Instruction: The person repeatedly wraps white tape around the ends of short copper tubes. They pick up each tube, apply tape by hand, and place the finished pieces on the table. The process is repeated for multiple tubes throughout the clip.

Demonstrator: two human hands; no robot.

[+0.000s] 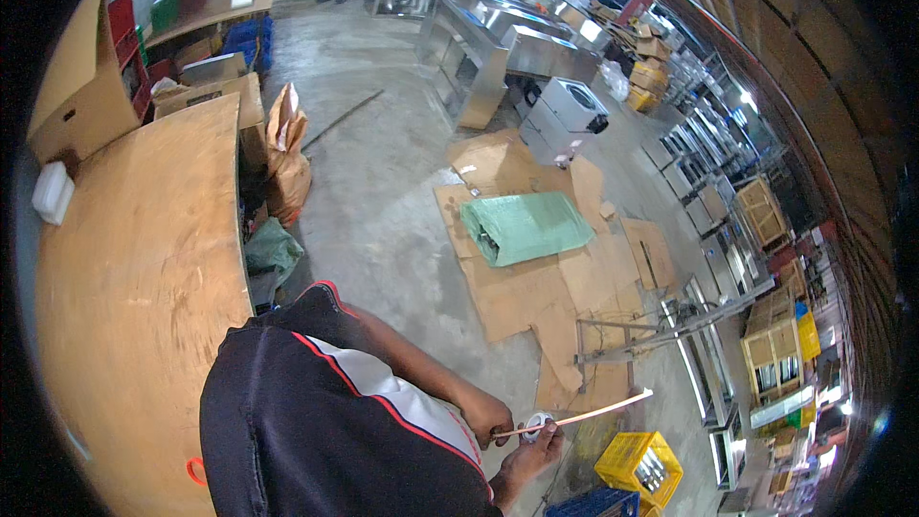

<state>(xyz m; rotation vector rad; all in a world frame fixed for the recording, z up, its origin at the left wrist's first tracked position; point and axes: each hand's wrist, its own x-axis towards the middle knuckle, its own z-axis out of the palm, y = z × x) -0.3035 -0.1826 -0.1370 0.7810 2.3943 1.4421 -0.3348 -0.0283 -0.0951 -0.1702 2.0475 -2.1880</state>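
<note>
My left hand [486, 418] is closed around the near end of a thin, pale copper-coloured rod [603, 410]. The rod slants up to the right and ends in a whitish tip. Just beside it my right hand [532, 460] is closed, thumb up, at the rod and a small white roll [537, 419] that looks like tape. The rod crosses in front of this roll. How the right fingers share their grip between the two is partly hidden.
A yellow crate [614, 460] with shiny metal pieces and a blue crate [598, 503] stand close by. Flattened cardboard [512, 302] bears a green wrapped package [531, 228]. A wooden table [144, 278] is at left. A metal frame [632, 345] stands right.
</note>
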